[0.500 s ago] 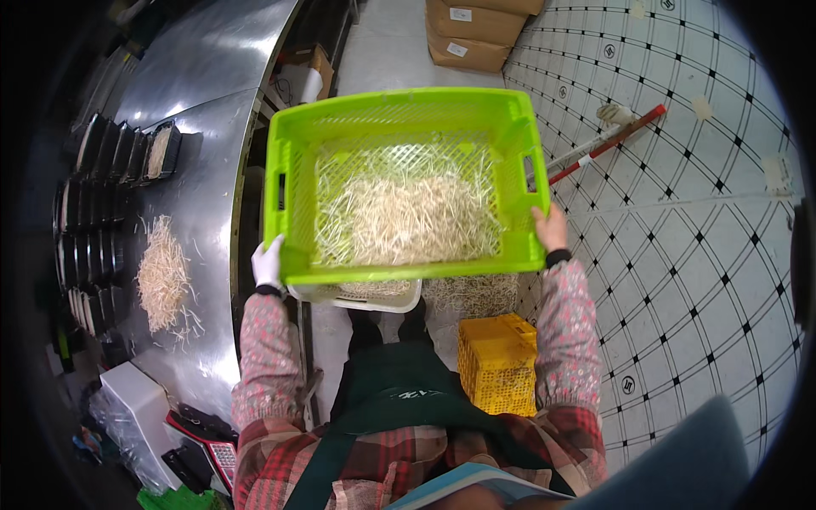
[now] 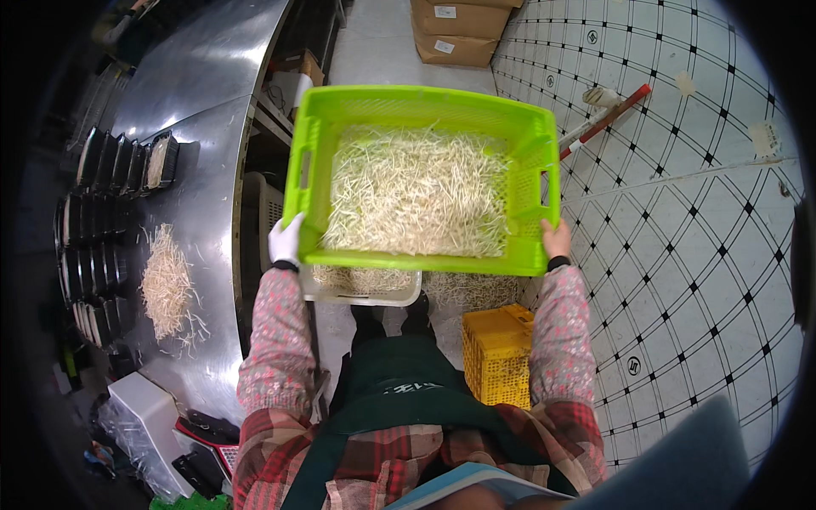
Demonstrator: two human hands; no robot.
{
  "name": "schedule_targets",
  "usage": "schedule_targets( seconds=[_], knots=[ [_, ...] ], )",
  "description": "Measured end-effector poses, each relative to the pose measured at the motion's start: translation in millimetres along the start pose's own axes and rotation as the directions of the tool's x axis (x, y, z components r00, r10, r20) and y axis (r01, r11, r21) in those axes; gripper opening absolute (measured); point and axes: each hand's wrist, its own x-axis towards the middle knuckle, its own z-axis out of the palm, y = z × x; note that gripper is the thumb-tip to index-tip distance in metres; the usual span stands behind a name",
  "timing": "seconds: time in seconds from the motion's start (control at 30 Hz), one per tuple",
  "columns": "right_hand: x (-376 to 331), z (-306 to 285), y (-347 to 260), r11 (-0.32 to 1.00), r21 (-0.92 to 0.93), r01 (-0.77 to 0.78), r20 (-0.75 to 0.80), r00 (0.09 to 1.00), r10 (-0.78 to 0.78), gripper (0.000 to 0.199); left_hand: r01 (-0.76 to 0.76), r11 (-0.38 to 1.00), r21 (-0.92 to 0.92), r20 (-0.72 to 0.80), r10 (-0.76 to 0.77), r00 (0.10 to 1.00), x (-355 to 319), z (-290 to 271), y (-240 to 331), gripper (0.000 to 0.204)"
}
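I hold a lime-green plastic crate [image 2: 518,255] in front of me at chest height. It is filled with pale bean sprouts [image 2: 416,195]. My left hand [image 2: 286,240], in a white glove, grips the crate's near left corner. My right hand [image 2: 557,239], bare, grips its near right corner. The crate sits level above the floor, over a white basket [image 2: 361,293] that also contains sprouts.
A steel table [image 2: 204,110] runs along my left, with a loose heap of sprouts [image 2: 166,285] and rows of black trays [image 2: 102,170]. A yellow crate [image 2: 497,353] stands by my right leg. Cardboard boxes [image 2: 459,30] and a red-handled tool [image 2: 608,115] lie ahead on the tiled floor.
The green crate has shifted a little to the right and appears slightly closer to me; both hands keep their grip on it.
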Motion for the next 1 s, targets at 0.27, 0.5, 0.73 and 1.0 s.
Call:
schedule_targets(
  seconds=[0.27,0.5,0.73,1.0],
  knots=[
    [-125.4,-15.3,42.2,0.976,0.081,-0.203,-0.1,0.972,0.211,0.03,0.026,0.995,-0.1,-0.028,-0.029,0.999,-77.9,-46.5,-107.3,0.028],
    [37.3,-12.7,-26.2,0.993,-0.04,-0.109,0.123,0.986,0.113,0.037,0.008,1.0,-0.02,0.027,-0.008,1.0,9.1,15.6,7.5,0.034],
    [-58.2,-25.6,71.5,0.981,0.109,-0.158,-0.06,0.984,0.165,0.038,-0.004,0.994,-0.11,-0.059,-0.003,0.998,-74.5,-4.3,-59.9,0.026],
    [58.2,-20.0,-35.2,0.983,0.008,-0.186,0.183,0.966,0.181,0.04,-0.015,0.999,-0.045,0.017,0.016,1.0,-5.5,-2.2,17.8,0.03]
  ],
)
